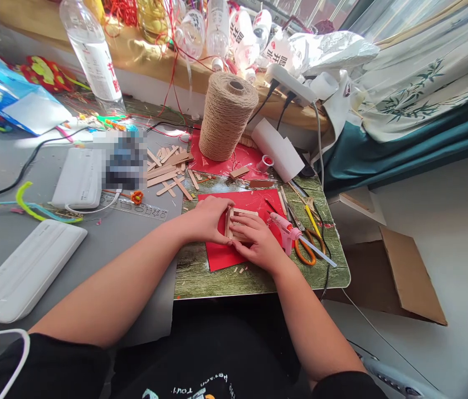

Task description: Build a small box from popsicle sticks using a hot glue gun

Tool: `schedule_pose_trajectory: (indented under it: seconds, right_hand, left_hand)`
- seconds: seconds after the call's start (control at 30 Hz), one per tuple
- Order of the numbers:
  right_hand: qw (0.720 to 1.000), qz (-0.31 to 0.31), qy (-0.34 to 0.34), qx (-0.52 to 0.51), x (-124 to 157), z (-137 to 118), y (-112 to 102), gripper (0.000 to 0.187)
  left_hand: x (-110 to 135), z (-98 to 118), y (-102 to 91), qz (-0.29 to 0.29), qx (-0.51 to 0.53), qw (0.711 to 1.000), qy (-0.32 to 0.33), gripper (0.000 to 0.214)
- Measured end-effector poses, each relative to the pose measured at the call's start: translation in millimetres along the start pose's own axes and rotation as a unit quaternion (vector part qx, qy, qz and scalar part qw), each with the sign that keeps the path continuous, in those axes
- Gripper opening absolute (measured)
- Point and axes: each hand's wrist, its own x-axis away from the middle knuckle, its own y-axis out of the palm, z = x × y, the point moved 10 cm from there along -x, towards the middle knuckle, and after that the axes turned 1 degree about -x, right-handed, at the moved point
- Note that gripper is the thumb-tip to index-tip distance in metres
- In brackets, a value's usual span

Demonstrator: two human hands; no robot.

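A small frame of wooden craft sticks [242, 213] lies on a red paper sheet [221, 256] on the green mat [200, 277]. My left hand [209, 219] grips the frame's left side, fingers curled against it. My right hand [256, 238] lies over the frame's near part, fingers pressed down flat on the sticks. A pink glue gun [286, 231] rests just right of my right hand.
Loose wooden sticks [169, 172] lie behind the hands. A tall twine spool [227, 116] stands at the back. Orange-handled scissors [306, 246] and pens lie right of the glue gun. White devices [80, 177] sit left. Cardboard [412, 277] lies on the floor right.
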Motion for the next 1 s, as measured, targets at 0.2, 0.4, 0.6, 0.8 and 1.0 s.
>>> schedule_pose_trajectory:
  seconds: [0.2,0.4,0.6,0.8,1.0]
  right_hand:
    - [1.000,-0.007,-0.005,0.010,2,3,3,0.038]
    - [1.000,-0.011,-0.003,0.017,0,0,1,0.040]
    - [0.999,0.007,-0.013,0.039,7,-5,0,0.039]
    - [0.998,0.036,-0.021,0.046,14,-6,4,0.023]
    - [0.998,0.043,-0.030,0.028,12,-8,3,0.023]
  left_hand:
    - [0,5,-1.7,0.004,-0.002,1.000,-0.027,0.080]
    - [0,4,1.6,0.018,-0.006,1.000,-0.020,0.077]
    - [-1,3,0.8,0.022,-0.013,0.999,-0.023,0.076]
    - [-1,5,0.2,0.014,-0.017,0.999,-0.028,0.078]
    - [-2,6,-0.3,0.011,-0.012,0.999,-0.029,0.077]
